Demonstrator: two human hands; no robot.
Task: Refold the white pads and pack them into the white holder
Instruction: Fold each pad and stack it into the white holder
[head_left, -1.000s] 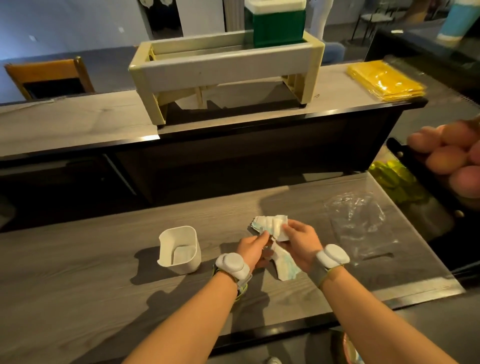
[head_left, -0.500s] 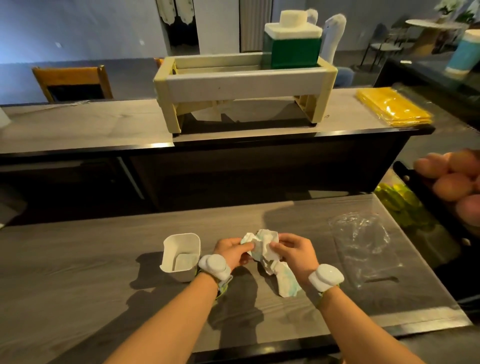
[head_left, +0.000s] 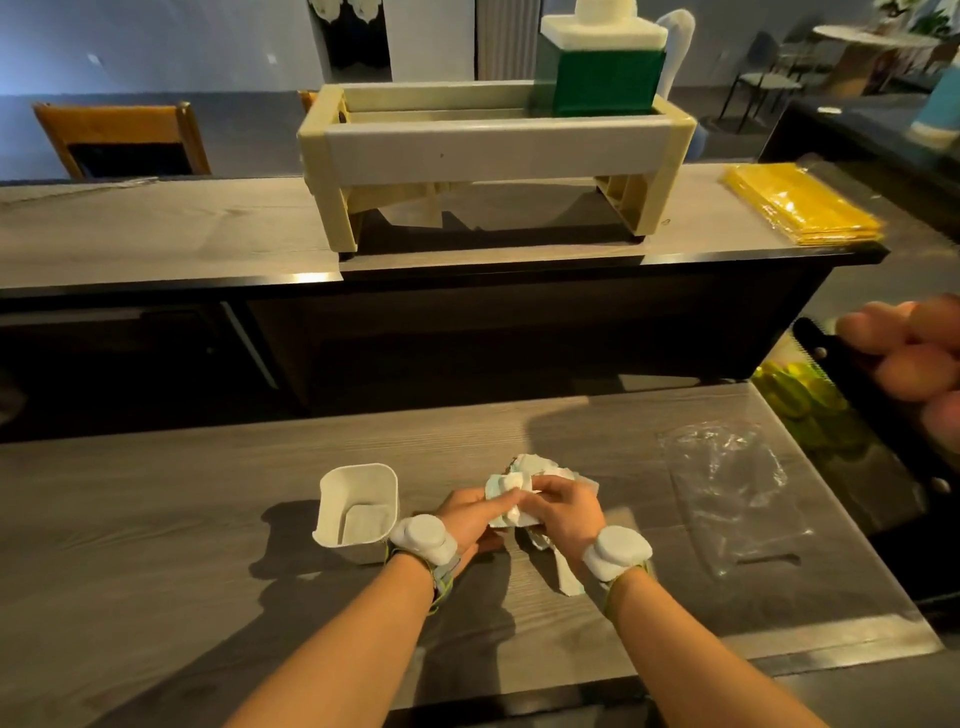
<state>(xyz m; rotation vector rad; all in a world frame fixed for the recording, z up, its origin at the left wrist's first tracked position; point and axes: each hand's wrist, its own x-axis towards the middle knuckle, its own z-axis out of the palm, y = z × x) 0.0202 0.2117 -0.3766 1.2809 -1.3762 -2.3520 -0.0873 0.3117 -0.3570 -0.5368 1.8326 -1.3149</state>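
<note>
A crumpled white pad (head_left: 511, 486) with pale blue-green print is bunched between both hands above the grey wooden table. My left hand (head_left: 475, 514) grips its left side and my right hand (head_left: 563, 506) pinches its right side, fingers curled round it. A second pad (head_left: 566, 577) lies on the table under my right wrist, partly hidden. The white holder (head_left: 358, 512), a small square tub, stands upright just left of my left hand; something flat and white lies on its bottom.
A clear plastic bag (head_left: 732, 493) lies flat on the table to the right. Beyond a dark gap, a higher counter carries a cream rack (head_left: 493, 156) with a green-and-white container (head_left: 602, 67) and a yellow packet stack (head_left: 800, 202). Orange fruit (head_left: 914, 353) sits at the right edge.
Both hands have drawn closer together and scrunched the pad into a tighter bundle. The head camera has tilted upward, showing more of the far room.
</note>
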